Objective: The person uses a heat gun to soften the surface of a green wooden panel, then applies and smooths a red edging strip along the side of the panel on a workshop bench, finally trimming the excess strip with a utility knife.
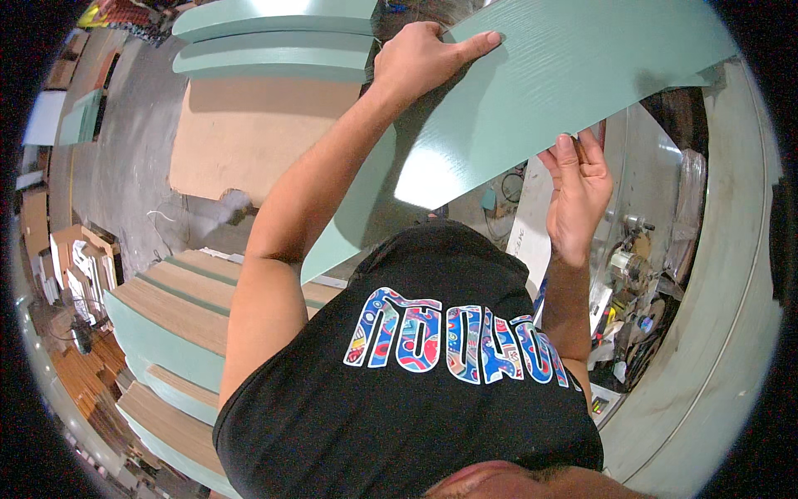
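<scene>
A pale green panel with a wood-grain surface is held up at a slant ahead of me. My left hand grips its left edge, thumb lying on the upper face and fingers hidden beyond the edge. On the near right edge, my right hand is closed, thumb and fingertips at the rim. Another green surface shows below the panel, beside my left forearm; whether it is a separate sheet I cannot tell.
Green curved-looking panels lie on a brown board at far left. Wood-faced and green panels are stacked at my left. Machine parts and a long pale surface stand on the right.
</scene>
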The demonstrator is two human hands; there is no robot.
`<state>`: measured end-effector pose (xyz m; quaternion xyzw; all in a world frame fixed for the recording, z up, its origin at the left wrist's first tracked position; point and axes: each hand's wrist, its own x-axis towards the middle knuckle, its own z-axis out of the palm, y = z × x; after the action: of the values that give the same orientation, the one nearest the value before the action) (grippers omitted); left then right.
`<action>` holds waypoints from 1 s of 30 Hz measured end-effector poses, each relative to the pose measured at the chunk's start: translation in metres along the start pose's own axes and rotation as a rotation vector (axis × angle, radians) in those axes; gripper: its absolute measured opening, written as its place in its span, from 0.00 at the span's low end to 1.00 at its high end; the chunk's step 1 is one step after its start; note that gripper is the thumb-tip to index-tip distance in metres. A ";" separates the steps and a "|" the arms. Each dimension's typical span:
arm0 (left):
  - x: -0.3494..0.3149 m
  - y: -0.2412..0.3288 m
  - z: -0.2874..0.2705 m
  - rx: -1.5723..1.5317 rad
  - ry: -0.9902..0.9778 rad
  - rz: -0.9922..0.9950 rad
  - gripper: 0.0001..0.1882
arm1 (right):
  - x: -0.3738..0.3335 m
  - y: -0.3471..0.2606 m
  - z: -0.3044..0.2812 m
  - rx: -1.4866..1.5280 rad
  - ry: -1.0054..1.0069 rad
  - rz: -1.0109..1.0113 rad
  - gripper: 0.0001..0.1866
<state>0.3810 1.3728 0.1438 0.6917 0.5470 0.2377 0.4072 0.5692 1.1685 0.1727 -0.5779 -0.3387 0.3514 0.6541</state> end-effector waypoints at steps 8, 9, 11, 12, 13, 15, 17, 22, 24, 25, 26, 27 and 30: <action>-0.017 0.008 0.003 -0.236 -0.080 0.004 0.48 | -0.009 -0.001 -0.004 0.032 -0.118 -0.195 0.16; -0.018 0.011 0.005 -0.249 -0.117 0.004 0.48 | -0.008 0.002 -0.008 -0.042 -0.094 -0.283 0.19; -0.019 0.017 0.011 -0.259 -0.193 0.006 0.48 | -0.009 -0.001 -0.009 -0.062 -0.092 -0.355 0.27; -0.023 0.018 0.016 -0.344 -0.209 -0.006 0.48 | -0.012 -0.009 -0.003 -0.003 -0.130 -0.339 0.32; -0.029 0.018 0.021 -0.426 -0.229 -0.019 0.48 | -0.018 -0.013 -0.001 0.032 -0.185 -0.214 0.46; -0.032 0.014 0.031 -0.529 -0.285 -0.077 0.49 | -0.029 -0.025 0.012 -0.049 -0.260 -0.259 0.58; -0.037 0.022 0.043 -0.578 -0.372 -0.118 0.49 | -0.042 -0.028 0.017 -0.195 -0.328 -0.296 0.70; -0.040 0.031 0.065 -0.692 -0.490 -0.212 0.47 | -0.066 -0.022 0.027 -0.569 -0.517 -0.232 0.90; -0.041 0.034 0.071 -0.712 -0.514 -0.227 0.45 | -0.064 -0.026 0.031 -0.559 -0.498 -0.266 0.90; -0.046 0.038 0.069 -0.721 -0.535 -0.239 0.45 | -0.064 -0.029 0.031 -0.537 -0.484 -0.266 0.89; -0.049 0.044 0.065 -0.730 -0.555 -0.251 0.44 | -0.063 -0.031 0.031 -0.514 -0.471 -0.266 0.88; -0.049 0.050 0.062 -0.668 -0.597 -0.266 0.49 | -0.062 -0.032 0.031 -0.497 -0.442 -0.297 0.86; -0.068 0.066 0.052 -0.745 -0.660 -0.234 0.45 | -0.055 -0.039 0.034 -0.495 -0.364 -0.379 0.80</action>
<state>0.4390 1.2875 0.1768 0.4719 0.3410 0.1383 0.8012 0.5145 1.1357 0.2132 -0.5737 -0.6256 0.2286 0.4767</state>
